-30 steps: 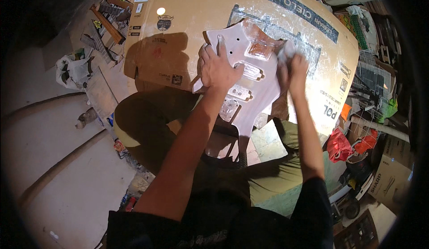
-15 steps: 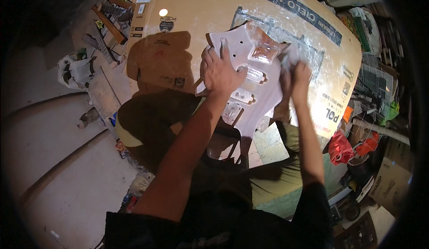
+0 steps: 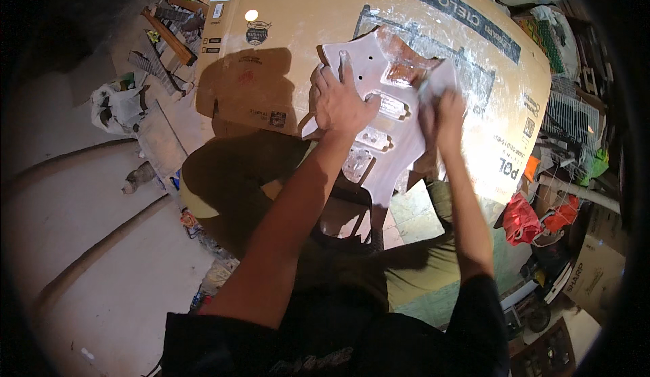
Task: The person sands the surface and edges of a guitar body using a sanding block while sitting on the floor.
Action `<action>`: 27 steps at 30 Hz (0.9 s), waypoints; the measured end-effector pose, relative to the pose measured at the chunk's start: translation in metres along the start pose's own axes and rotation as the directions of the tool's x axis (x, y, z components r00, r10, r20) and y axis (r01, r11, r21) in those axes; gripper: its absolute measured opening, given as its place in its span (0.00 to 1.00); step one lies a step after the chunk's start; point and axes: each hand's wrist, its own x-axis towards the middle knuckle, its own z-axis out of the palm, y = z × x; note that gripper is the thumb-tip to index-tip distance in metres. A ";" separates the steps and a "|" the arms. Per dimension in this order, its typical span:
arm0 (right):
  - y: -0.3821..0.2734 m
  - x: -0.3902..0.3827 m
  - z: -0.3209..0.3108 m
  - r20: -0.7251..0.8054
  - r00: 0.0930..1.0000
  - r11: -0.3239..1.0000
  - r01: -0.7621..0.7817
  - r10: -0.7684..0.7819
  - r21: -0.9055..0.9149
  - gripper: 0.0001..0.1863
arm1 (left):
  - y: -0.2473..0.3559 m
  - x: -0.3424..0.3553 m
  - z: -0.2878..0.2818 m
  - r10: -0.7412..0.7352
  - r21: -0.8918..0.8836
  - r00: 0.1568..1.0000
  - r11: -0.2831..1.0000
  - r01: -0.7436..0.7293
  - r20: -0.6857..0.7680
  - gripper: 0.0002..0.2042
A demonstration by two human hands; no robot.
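A pale, dusty electric guitar body (image 3: 399, 167) with two pointed horns stands tilted in front of me, its lower part over my lap. Pickup slots and a control cavity are cut into its face, and a brown recess shows near the top. My left hand (image 3: 340, 103) lies on its left side, index finger and thumb spread and pressed to the surface. At the right horn, my right hand (image 3: 447, 116) is closed and smeared by motion. A small pale, greenish-white piece (image 3: 429, 90) shows at its fingers; its kind cannot be made out.
A large cardboard sheet (image 3: 291, 21), dusted white, lies beneath and beyond the guitar body. Wood offcuts (image 3: 169, 35) and a plastic bag (image 3: 115, 106) sit on the left. On the right are a wire rack (image 3: 569, 123), a red bag (image 3: 521, 218) and a cardboard box (image 3: 596, 272).
My right hand has shifted slightly left and stays on the right horn, blurred in both frames. The left hand keeps its place on the guitar body. The whole view has shifted slightly.
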 end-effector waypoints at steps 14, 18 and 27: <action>-0.039 -0.034 0.007 0.227 0.933 0.920 -0.327 0.278 0.216 0.19 | -0.006 0.002 -0.003 -0.009 0.008 1.000 1.000 0.009 -0.004 0.50; 0.002 0.066 -0.007 -0.176 0.983 0.999 0.040 -0.046 -0.037 0.12 | -0.002 0.001 0.001 0.008 0.047 1.000 0.999 -0.008 0.016 0.49; -0.047 -0.098 0.003 0.546 0.834 0.983 -0.152 0.073 0.101 0.22 | -0.006 0.000 0.002 0.010 0.022 0.998 1.000 -0.008 -0.066 0.49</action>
